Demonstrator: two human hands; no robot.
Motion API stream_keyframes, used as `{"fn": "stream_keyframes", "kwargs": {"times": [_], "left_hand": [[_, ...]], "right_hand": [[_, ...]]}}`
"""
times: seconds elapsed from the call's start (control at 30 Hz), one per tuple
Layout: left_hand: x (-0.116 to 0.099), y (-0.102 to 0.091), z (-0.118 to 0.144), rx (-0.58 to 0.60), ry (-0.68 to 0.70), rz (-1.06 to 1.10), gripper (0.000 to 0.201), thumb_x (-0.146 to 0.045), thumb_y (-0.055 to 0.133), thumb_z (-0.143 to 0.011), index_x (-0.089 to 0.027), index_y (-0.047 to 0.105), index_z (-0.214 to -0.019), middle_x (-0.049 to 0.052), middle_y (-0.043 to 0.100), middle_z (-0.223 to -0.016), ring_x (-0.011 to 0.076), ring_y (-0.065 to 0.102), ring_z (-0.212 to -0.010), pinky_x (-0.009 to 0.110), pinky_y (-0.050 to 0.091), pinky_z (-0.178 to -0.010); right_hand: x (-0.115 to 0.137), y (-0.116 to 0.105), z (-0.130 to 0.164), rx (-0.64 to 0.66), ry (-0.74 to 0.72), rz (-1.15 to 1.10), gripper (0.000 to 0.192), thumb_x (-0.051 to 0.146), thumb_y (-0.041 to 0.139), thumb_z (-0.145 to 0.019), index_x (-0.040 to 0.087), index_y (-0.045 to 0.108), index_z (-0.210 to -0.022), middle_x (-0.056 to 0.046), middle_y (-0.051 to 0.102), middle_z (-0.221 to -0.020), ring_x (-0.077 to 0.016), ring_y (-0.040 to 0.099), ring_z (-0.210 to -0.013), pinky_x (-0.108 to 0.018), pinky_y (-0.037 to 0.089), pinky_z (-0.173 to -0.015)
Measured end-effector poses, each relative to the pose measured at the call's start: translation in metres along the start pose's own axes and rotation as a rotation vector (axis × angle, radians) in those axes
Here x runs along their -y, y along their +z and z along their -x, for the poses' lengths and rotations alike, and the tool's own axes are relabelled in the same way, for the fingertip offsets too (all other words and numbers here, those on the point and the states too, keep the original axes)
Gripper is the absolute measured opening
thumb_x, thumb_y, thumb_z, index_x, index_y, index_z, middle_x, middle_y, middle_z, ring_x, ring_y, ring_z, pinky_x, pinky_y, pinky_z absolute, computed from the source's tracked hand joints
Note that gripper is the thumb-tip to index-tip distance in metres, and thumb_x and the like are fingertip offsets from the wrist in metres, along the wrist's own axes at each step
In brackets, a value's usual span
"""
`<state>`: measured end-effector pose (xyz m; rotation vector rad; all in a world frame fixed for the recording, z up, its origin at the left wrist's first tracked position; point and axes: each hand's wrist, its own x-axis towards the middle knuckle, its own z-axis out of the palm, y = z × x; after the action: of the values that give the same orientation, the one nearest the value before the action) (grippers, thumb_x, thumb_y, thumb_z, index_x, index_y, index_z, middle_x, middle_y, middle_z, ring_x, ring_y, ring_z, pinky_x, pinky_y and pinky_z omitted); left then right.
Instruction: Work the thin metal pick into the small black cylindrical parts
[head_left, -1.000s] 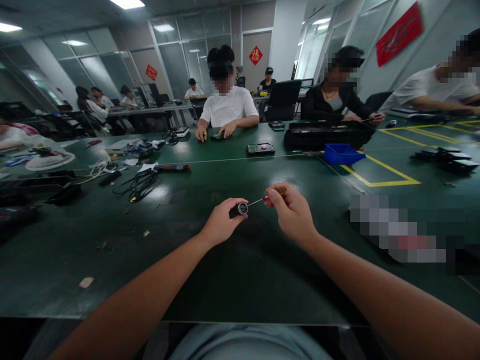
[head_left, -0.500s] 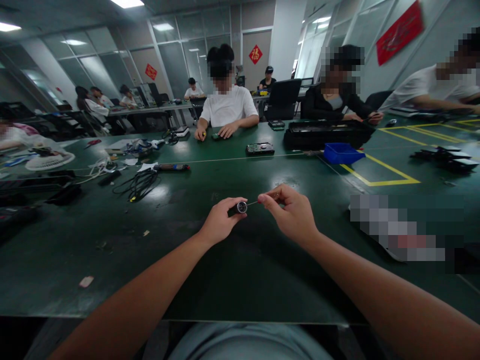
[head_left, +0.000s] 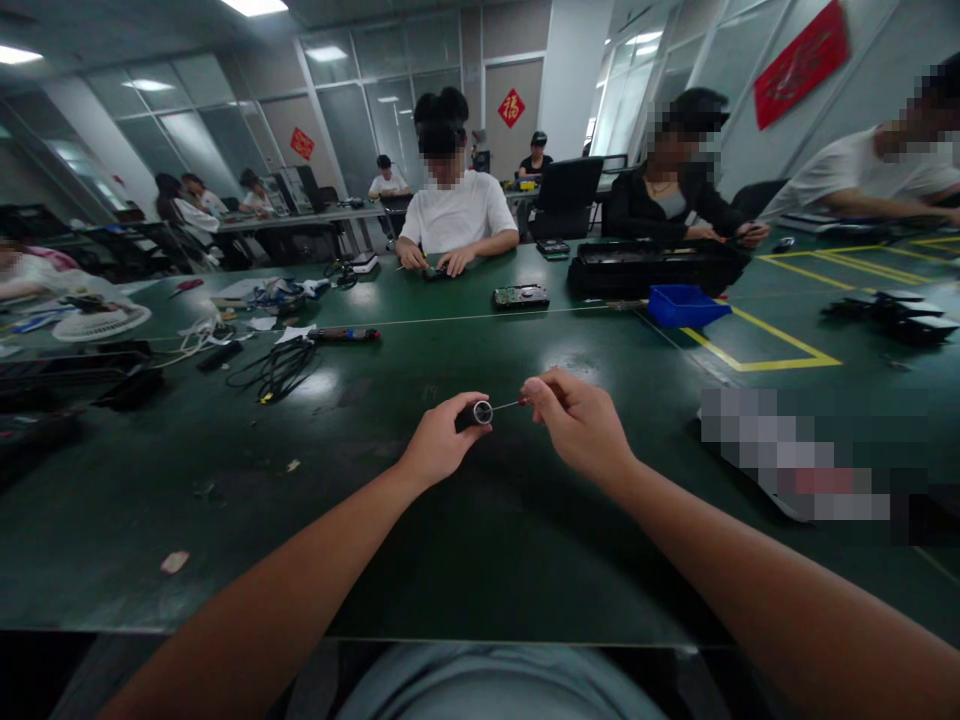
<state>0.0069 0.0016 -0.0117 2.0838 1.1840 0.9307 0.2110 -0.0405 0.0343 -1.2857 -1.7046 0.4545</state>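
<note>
My left hand (head_left: 441,441) grips a small black cylinder with a silver round end (head_left: 478,412), held just above the green table (head_left: 487,540). My right hand (head_left: 576,424) pinches a thin screwdriver (head_left: 511,404) with a reddish handle. Its metal tip meets the silver end of the cylinder. Both hands are close together in the middle of the view.
Black cables (head_left: 279,368) and a pen-like tool (head_left: 346,334) lie at the far left. A blue tray (head_left: 686,306), a black case (head_left: 652,267) and a circuit board (head_left: 520,297) sit beyond. Other people work across the table. Yellow tape lines (head_left: 780,345) mark the right.
My right hand has shifted slightly left, closing the gap to the cylinder; the screwdriver shows less shaft. My left hand stays nearly still.
</note>
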Motion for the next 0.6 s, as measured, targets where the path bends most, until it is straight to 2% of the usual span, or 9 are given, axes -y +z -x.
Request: {"fn": "stream_keyframes", "kwargs": {"times": [0.1, 0.2, 0.3, 0.47, 0.6], "left_hand": [[0.0016, -0.0001, -0.0003, 0.010, 0.015, -0.010, 0.037, -0.021, 0.073, -0.084, -0.026, 0.066, -0.120, 0.002, 0.069, -0.120, 0.0221, 0.062, -0.113, 0.039, 0.044, -0.104], [0.0048, -0.0002, -0.0002, 0.013, 0.022, -0.018, 0.038, -0.022, 0.073, -0.084, -0.029, 0.066, -0.120, 0.000, 0.069, -0.120, 0.0220, 0.061, -0.114, 0.040, 0.043, -0.104], [0.0069, -0.0005, 0.0002, 0.026, 0.016, -0.040, 0.038, -0.025, 0.073, -0.084, -0.031, 0.066, -0.121, -0.001, 0.069, -0.118, 0.0227, 0.062, -0.111, 0.041, 0.044, -0.102], [0.0071, -0.0005, 0.0005, 0.038, 0.021, -0.040, 0.038, -0.025, 0.072, -0.085, -0.032, 0.066, -0.122, 0.000, 0.069, -0.120, 0.0231, 0.061, -0.112, 0.043, 0.044, -0.103], [0.0069, -0.0002, 0.0001, 0.025, 0.035, -0.029, 0.040, -0.024, 0.072, -0.084, -0.030, 0.065, -0.123, 0.001, 0.068, -0.123, 0.0232, 0.060, -0.116, 0.043, 0.042, -0.107]], "right_hand": [[-0.0003, 0.0010, -0.0003, 0.006, 0.008, -0.004, 0.023, 0.037, 0.047, -0.097, 0.021, 0.062, -0.092, 0.001, 0.060, -0.064, -0.0147, 0.057, -0.057, -0.028, 0.040, -0.056], [-0.0031, 0.0018, -0.0005, 0.005, 0.002, -0.042, 0.018, 0.030, 0.047, -0.095, 0.020, 0.059, -0.105, -0.002, 0.065, -0.076, -0.0168, 0.063, -0.068, -0.030, 0.045, -0.062], [-0.0044, 0.0008, -0.0006, 0.030, 0.022, -0.076, 0.017, 0.026, 0.047, -0.094, 0.020, 0.061, -0.102, -0.003, 0.068, -0.080, -0.0180, 0.065, -0.073, -0.030, 0.046, -0.065], [-0.0017, -0.0012, -0.0014, 0.043, 0.012, -0.042, 0.029, 0.038, 0.043, -0.099, 0.021, 0.064, -0.088, 0.000, 0.063, -0.067, -0.0166, 0.062, -0.064, -0.031, 0.044, -0.063], [-0.0055, 0.0007, -0.0013, 0.042, 0.036, -0.060, 0.021, 0.029, 0.045, -0.096, 0.020, 0.063, -0.103, -0.001, 0.065, -0.073, -0.0177, 0.063, -0.068, -0.031, 0.045, -0.063]]}}
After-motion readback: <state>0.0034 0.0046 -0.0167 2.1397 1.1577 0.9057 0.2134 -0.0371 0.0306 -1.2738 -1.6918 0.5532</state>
